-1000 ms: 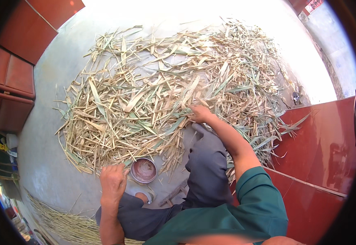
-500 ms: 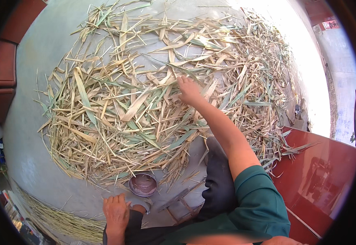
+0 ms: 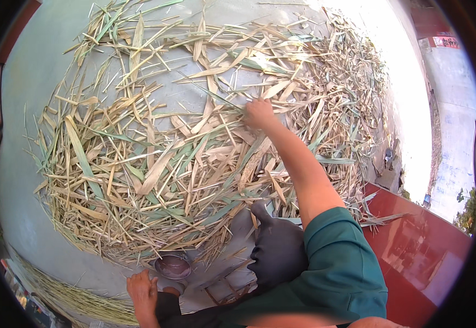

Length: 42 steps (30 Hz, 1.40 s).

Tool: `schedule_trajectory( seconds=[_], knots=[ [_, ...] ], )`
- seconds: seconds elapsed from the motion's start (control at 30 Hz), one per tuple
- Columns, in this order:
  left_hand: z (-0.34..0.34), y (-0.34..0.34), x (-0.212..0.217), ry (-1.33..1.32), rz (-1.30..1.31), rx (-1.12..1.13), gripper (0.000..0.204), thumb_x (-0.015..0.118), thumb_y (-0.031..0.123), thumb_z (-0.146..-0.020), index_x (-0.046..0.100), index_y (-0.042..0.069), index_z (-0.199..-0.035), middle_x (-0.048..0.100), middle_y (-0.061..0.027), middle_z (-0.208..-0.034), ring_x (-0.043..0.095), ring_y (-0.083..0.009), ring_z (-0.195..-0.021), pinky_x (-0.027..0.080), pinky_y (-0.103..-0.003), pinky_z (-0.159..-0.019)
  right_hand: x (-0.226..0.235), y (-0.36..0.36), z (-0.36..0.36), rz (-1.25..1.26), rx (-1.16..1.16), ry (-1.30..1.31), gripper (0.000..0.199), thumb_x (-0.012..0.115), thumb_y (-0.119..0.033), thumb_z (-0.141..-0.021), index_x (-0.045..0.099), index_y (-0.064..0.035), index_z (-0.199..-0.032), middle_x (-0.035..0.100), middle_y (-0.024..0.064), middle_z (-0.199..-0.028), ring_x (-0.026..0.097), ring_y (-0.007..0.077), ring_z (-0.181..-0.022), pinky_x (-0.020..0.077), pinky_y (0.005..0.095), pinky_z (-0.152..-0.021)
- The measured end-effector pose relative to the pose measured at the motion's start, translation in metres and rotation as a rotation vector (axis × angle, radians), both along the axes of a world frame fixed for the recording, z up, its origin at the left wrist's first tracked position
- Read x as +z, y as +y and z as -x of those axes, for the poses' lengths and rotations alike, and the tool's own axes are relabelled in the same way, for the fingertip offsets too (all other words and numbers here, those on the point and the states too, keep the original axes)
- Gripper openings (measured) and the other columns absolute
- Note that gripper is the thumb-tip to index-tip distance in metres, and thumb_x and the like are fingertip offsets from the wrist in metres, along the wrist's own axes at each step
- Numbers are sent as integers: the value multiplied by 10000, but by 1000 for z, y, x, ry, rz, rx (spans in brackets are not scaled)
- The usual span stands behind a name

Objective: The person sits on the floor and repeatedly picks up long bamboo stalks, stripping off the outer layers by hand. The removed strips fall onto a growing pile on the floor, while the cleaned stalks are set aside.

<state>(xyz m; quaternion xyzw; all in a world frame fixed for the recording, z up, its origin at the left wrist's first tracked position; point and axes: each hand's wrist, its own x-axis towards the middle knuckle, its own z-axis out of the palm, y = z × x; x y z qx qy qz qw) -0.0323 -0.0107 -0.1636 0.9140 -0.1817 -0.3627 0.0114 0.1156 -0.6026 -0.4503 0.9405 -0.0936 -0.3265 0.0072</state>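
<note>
Reaching right hand (image 3: 258,113) into dry leaves (image 3: 156,164), metal bowl (image 3: 173,267) beside left hand (image 3: 143,292)

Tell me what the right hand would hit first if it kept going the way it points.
The right hand points away from the person, fingers already down among the dry leaves. Straight on it would meet more leaves lying over the grey floor, likely the pale strips just past the fingertips; depth is hard to judge.

Grey concrete floor (image 3: 36,76) carries spread dry bamboo leaves (image 3: 156,158) and a small metal bowl (image 3: 173,267).
</note>
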Motion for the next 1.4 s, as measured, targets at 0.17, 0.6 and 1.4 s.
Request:
schedule_trajectory(
  seconds=[0.17,0.6,1.4],
  knots=[
    [-4,-20,-21,-18,47,46,370,770,192,-786,674,29,-1104,675,-145,-923,610,-341,-923,426,-458,-858,1,-105,144,67,-3,216,278,599,-327,-860,775,-137,-962,755,99,-1004,715,267,-978,536,429,-834],
    [-32,-78,-38,-129,86,36,353,818,184,-737,694,42,-1035,697,-131,-890,636,-359,-876,449,-464,-786,45,-231,158,-320,-259,631,627,814,-511,-716,734,-86,-1171,714,160,-1162,673,313,-1079,532,412,-922],
    [119,88,142,-154,-399,643,284,699,236,-891,699,11,-1063,714,-200,-975,661,-370,-929,473,-467,-911,-37,-116,-157,-202,-36,-241,605,746,-309,-765,551,-106,-1301,594,139,-1307,602,341,-1209,469,551,-999]
  ],
)
